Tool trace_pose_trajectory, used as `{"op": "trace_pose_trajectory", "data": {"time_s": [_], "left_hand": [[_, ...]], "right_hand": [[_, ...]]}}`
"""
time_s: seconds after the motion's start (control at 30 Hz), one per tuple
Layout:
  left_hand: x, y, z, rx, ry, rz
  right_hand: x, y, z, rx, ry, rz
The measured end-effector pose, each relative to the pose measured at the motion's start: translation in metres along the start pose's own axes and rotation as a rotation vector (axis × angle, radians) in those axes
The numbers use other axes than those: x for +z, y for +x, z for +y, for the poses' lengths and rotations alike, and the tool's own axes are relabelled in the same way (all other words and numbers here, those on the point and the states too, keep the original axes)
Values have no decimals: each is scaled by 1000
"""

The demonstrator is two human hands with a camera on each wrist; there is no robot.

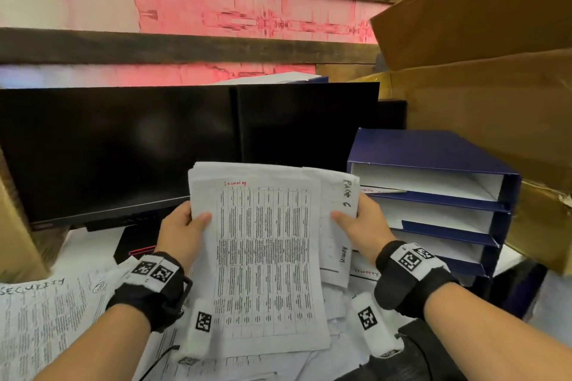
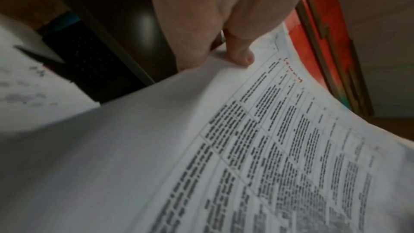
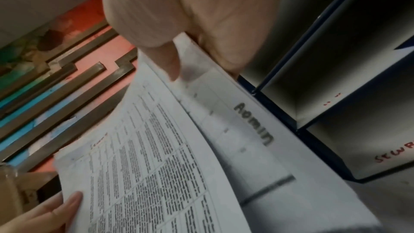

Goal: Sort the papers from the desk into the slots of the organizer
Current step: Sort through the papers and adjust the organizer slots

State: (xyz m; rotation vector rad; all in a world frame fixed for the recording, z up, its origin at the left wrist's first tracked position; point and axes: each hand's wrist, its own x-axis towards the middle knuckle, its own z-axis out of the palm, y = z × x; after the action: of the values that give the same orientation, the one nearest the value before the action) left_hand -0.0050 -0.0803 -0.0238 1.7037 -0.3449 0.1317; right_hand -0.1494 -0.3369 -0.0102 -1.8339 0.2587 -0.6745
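I hold a stack of printed papers upright over the desk. My left hand (image 1: 185, 223) pinches the left edge of the front sheet (image 1: 263, 257), a table page with a red word at its top; the thumb (image 2: 240, 54) lies on its face. My right hand (image 1: 356, 223) grips the sheets behind (image 1: 337, 226), thumb on top; one reads "ADMIN" (image 3: 254, 124). The blue organizer (image 1: 439, 148) with several white slots stands just to the right of my right hand; its lower slot label (image 3: 394, 153) is in red handwriting.
A dark monitor (image 1: 123, 151) stands behind the papers. More loose sheets (image 1: 40, 325) cover the desk, one headed "SECURITY". Brown cardboard boxes (image 1: 483, 40) rise at the right behind the organizer, and another box (image 1: 12, 241) stands at the left.
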Motion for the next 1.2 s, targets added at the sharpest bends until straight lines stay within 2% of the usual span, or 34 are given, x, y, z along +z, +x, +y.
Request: {"op": "trace_pose_trajectory", "data": {"time_s": [0.13,0.27,0.4,0.5,0.6,0.67,0.77,0.87,0.97,1.1,1.2], "left_hand": [[7,-5,1,-3,86,-33],[4,-7,-2,-49,44,17],[0,0,12,-49,27,-73],[6,-2,23,-33,-11,-78],[22,-8,28,-56,-90,-4],[35,-13,26,-90,-114,28],[55,-21,20,-151,-108,-8],[74,-28,16,-178,-31,-82],[93,-39,12,-216,39,-167],[108,-52,4,-259,51,-250],[112,-57,-6,-233,135,-257]], "right_hand": [[7,0,5,80,-112,-115],[-2,0,1,102,-115,-36],[-27,7,-24,34,-132,-22],[-50,8,-38,18,35,-25],[-69,-6,-30,106,256,-95],[-83,-23,-13,198,174,-168],[-100,-54,10,302,-54,-242],[-114,-68,21,325,-151,-107],[-133,-71,25,417,-30,21],[-160,-83,29,533,-85,-26],[-171,-94,39,577,-103,-47]]}}
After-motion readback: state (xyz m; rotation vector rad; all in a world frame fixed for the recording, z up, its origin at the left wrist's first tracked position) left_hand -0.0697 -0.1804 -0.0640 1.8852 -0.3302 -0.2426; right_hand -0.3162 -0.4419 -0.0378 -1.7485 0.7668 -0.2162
